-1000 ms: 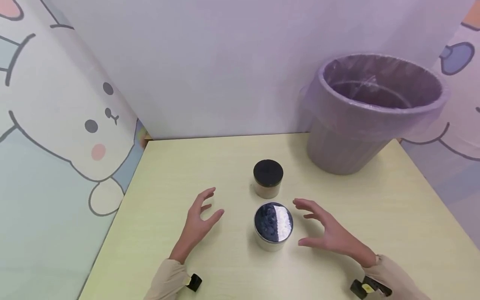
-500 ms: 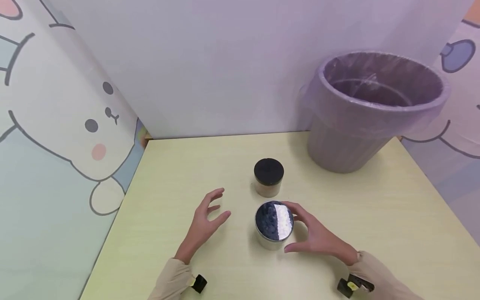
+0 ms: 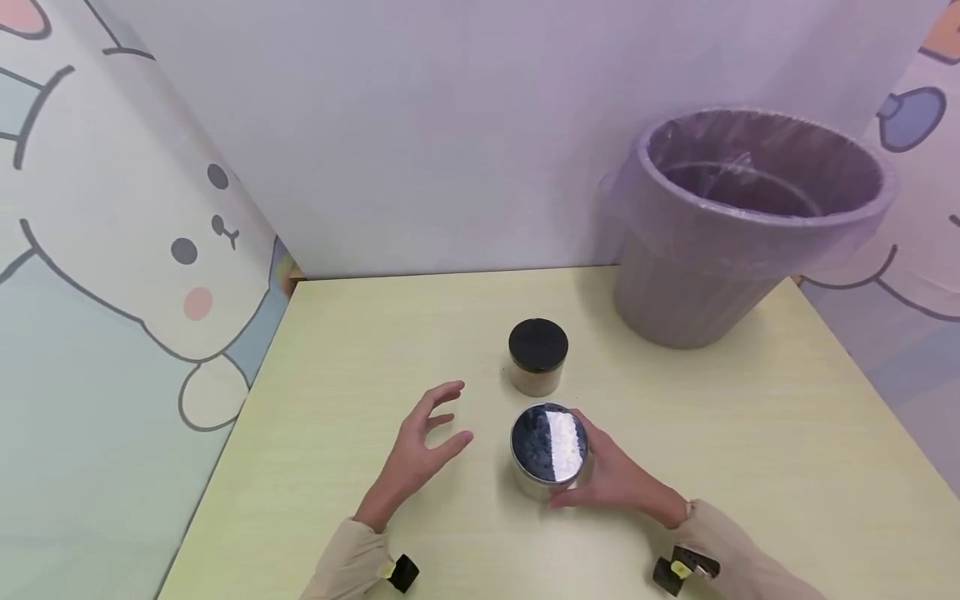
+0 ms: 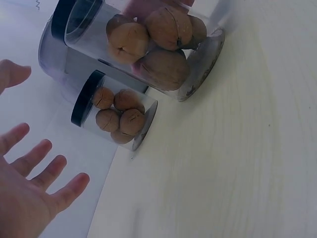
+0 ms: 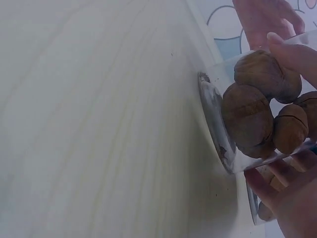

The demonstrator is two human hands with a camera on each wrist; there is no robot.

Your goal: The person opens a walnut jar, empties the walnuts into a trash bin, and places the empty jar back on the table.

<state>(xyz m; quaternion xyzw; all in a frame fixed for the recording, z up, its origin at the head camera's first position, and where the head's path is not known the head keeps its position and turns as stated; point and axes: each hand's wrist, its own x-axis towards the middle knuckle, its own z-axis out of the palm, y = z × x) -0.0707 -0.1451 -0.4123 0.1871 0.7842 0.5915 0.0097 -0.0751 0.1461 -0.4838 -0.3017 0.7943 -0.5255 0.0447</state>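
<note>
A clear jar of walnuts (image 3: 549, 446) with a shiny, reflecting lid stands at the middle of the table. My right hand (image 3: 611, 475) curves round its right side, thumb at the front and fingers behind; the right wrist view shows thumb and fingers (image 5: 302, 183) on opposite sides of the jar wall. Left of it, my left hand (image 3: 412, 462) hovers apart, fingers loosely bent and spread, holding nothing. Just behind stands a smaller walnut jar (image 3: 537, 346) with a black lid, also visible in the left wrist view beyond the bigger one.
At the back right of the pale wooden table (image 3: 375, 325) stands a large grey bin (image 3: 697, 250) lined with a clear bag. A plain wall (image 3: 450, 133) rises along the back edge. Panels with cartoon animals flank both sides.
My right hand has moved left from beside the shiny-lidded jar and now wraps round it. My left hand has drifted a little to the right. Both jars have kept their places.
</note>
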